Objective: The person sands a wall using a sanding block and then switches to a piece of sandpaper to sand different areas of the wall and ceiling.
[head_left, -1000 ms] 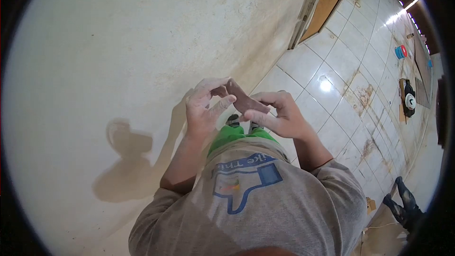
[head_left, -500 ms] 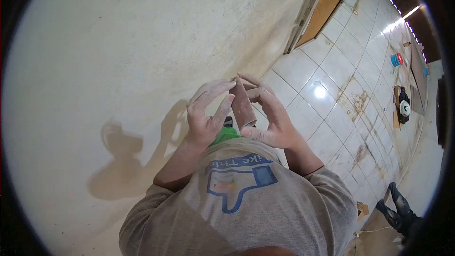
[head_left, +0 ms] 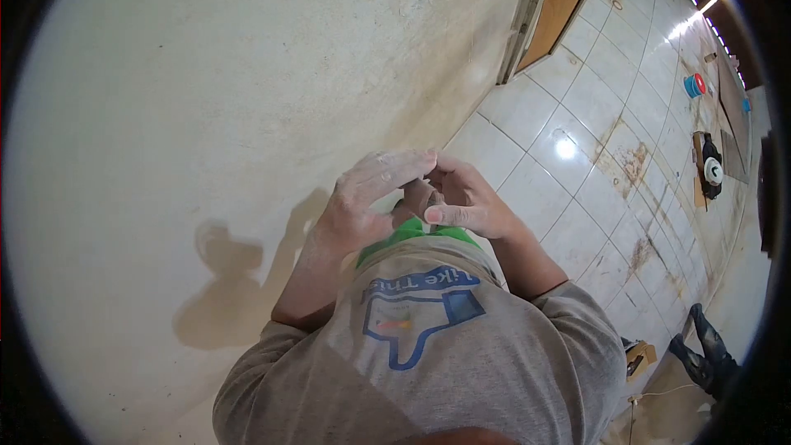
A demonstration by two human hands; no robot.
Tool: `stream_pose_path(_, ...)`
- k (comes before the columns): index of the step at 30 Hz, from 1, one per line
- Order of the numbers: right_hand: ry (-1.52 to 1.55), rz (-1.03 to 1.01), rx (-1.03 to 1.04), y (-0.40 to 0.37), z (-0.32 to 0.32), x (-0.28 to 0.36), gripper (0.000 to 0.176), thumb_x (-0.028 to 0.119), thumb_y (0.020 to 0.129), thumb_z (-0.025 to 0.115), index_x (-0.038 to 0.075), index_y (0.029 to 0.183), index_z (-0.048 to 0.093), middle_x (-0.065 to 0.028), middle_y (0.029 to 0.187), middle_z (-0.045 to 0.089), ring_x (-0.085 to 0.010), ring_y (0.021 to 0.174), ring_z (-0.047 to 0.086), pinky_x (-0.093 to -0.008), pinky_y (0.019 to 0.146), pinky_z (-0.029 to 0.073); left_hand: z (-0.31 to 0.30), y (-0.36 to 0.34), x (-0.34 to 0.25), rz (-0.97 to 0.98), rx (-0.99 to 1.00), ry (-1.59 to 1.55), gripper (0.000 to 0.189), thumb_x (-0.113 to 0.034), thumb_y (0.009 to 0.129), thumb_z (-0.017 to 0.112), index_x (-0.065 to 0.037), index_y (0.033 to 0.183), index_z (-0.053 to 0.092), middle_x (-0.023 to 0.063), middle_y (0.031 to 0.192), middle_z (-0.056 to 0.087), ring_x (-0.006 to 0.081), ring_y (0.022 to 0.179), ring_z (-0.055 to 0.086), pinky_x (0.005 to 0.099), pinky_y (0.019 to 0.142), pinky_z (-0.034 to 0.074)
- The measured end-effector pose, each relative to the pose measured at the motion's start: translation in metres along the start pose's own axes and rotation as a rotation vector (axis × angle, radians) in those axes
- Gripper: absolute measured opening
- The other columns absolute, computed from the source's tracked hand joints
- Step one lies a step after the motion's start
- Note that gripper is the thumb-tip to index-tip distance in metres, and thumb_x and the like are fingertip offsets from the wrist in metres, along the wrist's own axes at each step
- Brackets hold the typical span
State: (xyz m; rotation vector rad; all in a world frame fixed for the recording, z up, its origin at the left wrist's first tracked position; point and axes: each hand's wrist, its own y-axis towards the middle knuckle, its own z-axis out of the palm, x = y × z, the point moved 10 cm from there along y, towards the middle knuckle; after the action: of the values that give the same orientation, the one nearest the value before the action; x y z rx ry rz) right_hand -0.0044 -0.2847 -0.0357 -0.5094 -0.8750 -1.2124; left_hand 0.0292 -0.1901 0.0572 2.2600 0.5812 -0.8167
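Together dusty left hand [head_left: 360, 199] and right hand [head_left: 471, 204] pinch a folded brown sheet [head_left: 418, 194]

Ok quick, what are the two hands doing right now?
Left hand: fingers over the brown sheet, grip cannot be told.
Right hand: closed, pinching that sheet.

Both grips meet close in front of the chest, near the middle of the view. The left grip [head_left: 362, 202] shows its dusty back, wrist straight, with its fingers [head_left: 400, 166] together and lightly bent, reaching right across the tips of the other grip. The right grip [head_left: 465, 202] is curled closed. Its fingers [head_left: 457, 175] fold in toward the left, and its thumb [head_left: 445, 215] lies flat along the near side, pointing left. The fingertips of both touch. Whether the left closes fully cannot be told. The left forearm [head_left: 309, 276] rises from the near left and the right forearm [head_left: 519, 259] from the near right, both bare, elbows bent.
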Motion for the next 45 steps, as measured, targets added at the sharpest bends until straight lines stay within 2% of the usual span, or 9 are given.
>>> stream_pose_path(2,-0.025,-0.053,-0.054,-0.001,0.004,0.004,0.061,0.029,0.083,0.087,0.006,0.13,0.057,-0.0104,0.13,0.055,-0.0226,0.124,0.053,-0.038,0.099,0.045,-0.004,0.001,-0.002,0.082,-0.015,0.08,0.053,0.0,0.07,0.086,-0.006,0.122,0.074,0.0101,0.118,0.076,0.0222,0.099,0.074,0.0341,0.084,0.058)
stream_pose_path(11,-0.789,-0.544,-0.352,-0.019,0.018,0.057,0.069,0.028,0.078,0.087,0.007,0.137,0.057,-0.0213,0.147,0.049,-0.035,0.138,0.048,-0.0458,0.106,0.043,-0.009,-0.031,0.056,-0.324,-0.045,-0.027,0.04,-0.006,0.075,0.091,0.007,0.109,0.073,0.0118,0.097,0.079,0.016,0.081,0.075,0.0323,0.076,0.061)
stream_pose_path(14,-0.935,-0.651,-0.346,-0.023,0.028,0.058,0.067,0.026,0.077,0.086,0.007,0.136,0.061,-0.0234,0.149,0.049,-0.0385,0.138,0.048,-0.0475,0.109,0.041,0.004,-0.046,0.076,-0.687,-0.193,-0.637,0.035,-0.003,0.082,0.084,0.007,0.113,0.071,0.0124,0.096,0.077,0.0195,0.083,0.075,0.033,0.077,0.061)
stream_pose_path(19,-1.203,-0.639,-0.338,-0.022,0.045,0.054,0.067,0.03,0.077,0.085,0.014,0.138,0.064,-0.0228,0.155,0.045,-0.0413,0.138,0.048,-0.0527,0.112,0.038,0.004,-0.056,0.09,-0.746,-0.332,-0.796,0.038,-0.006,0.091,0.076,0.008,0.124,0.064,0.0159,0.108,0.074,0.0217,0.088,0.074,0.0343,0.079,0.061)
stream_pose_path(26,-1.181,-0.605,-0.313,-0.018,0.041,0.041,0.061,0.03,0.077,0.085,0.016,0.134,0.067,-0.0184,0.157,0.045,-0.0396,0.144,0.044,-0.0525,0.11,0.038,0.011,-0.039,0.057,-0.788,-0.129,-0.983,0.049,-0.013,0.097,0.072,0.011,0.135,0.054,0.0152,0.106,0.073,0.0193,0.089,0.071,0.0334,0.082,0.059)
stream_pose_path(34,-0.928,-0.602,-0.113,-0.001,0.045,0.043,0.052,0.02,0.075,0.086,0.009,0.122,0.066,-0.019,0.154,0.051,-0.0357,0.138,0.053,-0.0465,0.106,0.042,-0.003,-0.047,0.074,-0.722,-0.136,-0.828,0.045,-0.004,0.085,0.082,0.012,0.123,0.063,0.0147,0.097,0.074,0.0217,0.081,0.075,0.0327,0.073,0.062)
stream_pose_path(38,-0.926,-0.604,-0.122,0.005,0.041,0.04,0.061,0.022,0.074,0.087,0.011,0.13,0.064,-0.0198,0.155,0.049,-0.0366,0.135,0.055,-0.0452,0.106,0.044,-0.005,-0.046,0.077,-0.773,-0.128,-0.801,0.041,-0.002,0.081,0.085,0.01,0.115,0.065,0.0135,0.093,0.073,0.022,0.08,0.075,0.0319,0.069,0.063)
stream_pose_path(41,-0.883,-0.581,-0.149,0.008,0.039,0.045,0.07,0.024,0.072,0.088,0.011,0.136,0.061,-0.0204,0.156,0.048,-0.037,0.135,0.055,-0.0454,0.107,0.043,0.0,-0.049,0.081,-0.736,-0.06,-0.83,0.038,-0.009,0.082,0.086,0.007,0.11,0.065,0.0124,0.09,0.073,0.0222,0.078,0.075,0.0336,0.071,0.063)
stream_pose_path(45,-0.871,-0.564,-0.073,0.014,0.035,0.038,0.08,0.028,0.069,0.09,0.011,0.14,0.058,-0.0214,0.156,0.047,-0.0375,0.136,0.054,-0.0461,0.108,0.043,0.01,-0.048,0.073,-0.777,-0.024,-0.952,0.055,-0.038,0.081,0.089,0.002,0.109,0.064,0.0101,0.09,0.071,0.0204,0.074,0.073,0.0305,0.063,0.06)
